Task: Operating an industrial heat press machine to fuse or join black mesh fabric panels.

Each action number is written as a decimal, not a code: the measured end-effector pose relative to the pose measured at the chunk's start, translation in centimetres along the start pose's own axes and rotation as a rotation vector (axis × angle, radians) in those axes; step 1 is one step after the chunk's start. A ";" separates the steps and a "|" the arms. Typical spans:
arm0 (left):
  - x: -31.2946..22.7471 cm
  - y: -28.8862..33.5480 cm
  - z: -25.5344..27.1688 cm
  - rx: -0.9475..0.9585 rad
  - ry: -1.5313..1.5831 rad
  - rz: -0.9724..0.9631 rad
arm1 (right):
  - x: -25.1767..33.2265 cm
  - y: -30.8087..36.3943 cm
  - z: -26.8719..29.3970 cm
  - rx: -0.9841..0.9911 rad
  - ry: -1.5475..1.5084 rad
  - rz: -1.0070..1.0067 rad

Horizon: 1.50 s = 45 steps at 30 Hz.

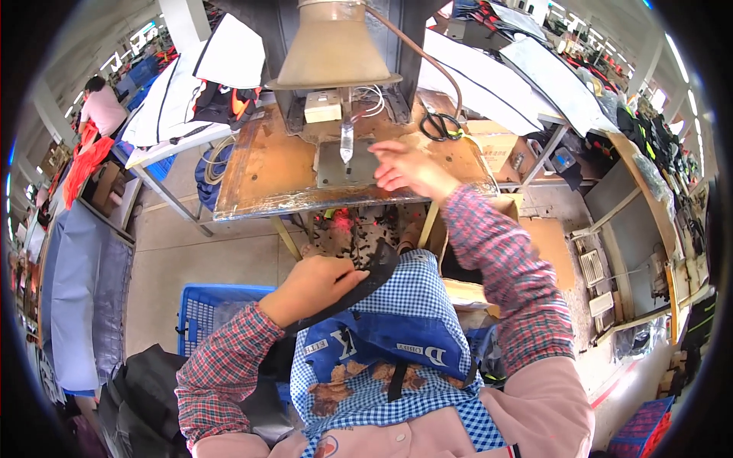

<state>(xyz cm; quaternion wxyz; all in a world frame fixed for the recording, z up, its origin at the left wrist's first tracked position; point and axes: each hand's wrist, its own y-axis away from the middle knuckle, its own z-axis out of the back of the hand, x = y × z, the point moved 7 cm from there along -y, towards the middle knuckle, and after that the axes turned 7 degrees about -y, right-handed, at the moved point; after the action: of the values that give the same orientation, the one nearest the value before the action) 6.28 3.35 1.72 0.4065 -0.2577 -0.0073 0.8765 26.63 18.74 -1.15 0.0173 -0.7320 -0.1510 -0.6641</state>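
My left hand [314, 288] is closed on a black fabric piece [379, 269], holding it above my lap in front of the table edge. My right hand [408, 168] is raised over the worktable [263, 172], fingers stretched out and somewhat apart, with nothing visible in them. Just left of those fingertips, a clear-sleeved metal rod [347, 143] points down at a grey metal plate [327, 168] on the tabletop. Above the rod hangs a beige cone-shaped housing [336, 47] belonging to the machine.
Black-handled scissors [440, 127] lie at the table's right. A small white box [323, 106] sits beside the machine. A blue plastic crate [195, 309] stands at my left, near dark sheets [149, 397]. Another person [103, 107] works at the far left.
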 end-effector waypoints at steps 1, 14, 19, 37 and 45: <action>-0.4 0.2 0.1 0.006 0.011 0.012 | -0.9 -1.6 -0.8 -0.052 -0.002 -0.049; 3.1 4.6 -1.1 0.207 0.462 0.193 | 3.8 14.8 -9.4 0.773 0.728 0.223; 0.6 4.2 -0.1 0.460 0.607 0.131 | 9.5 18.8 1.7 0.228 0.242 0.253; 18.8 -2.4 9.4 0.039 0.409 0.640 | 3.5 6.2 6.5 -0.435 1.185 0.586; 25.4 -7.4 9.5 -0.093 0.169 0.476 | 3.2 -0.6 6.5 -0.463 1.317 0.636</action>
<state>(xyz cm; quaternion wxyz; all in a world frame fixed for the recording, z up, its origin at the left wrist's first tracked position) -6.46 28.36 0.26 0.1757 -0.3431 0.0471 0.9215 33.00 21.38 1.16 0.1400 -0.1783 0.2514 -0.9410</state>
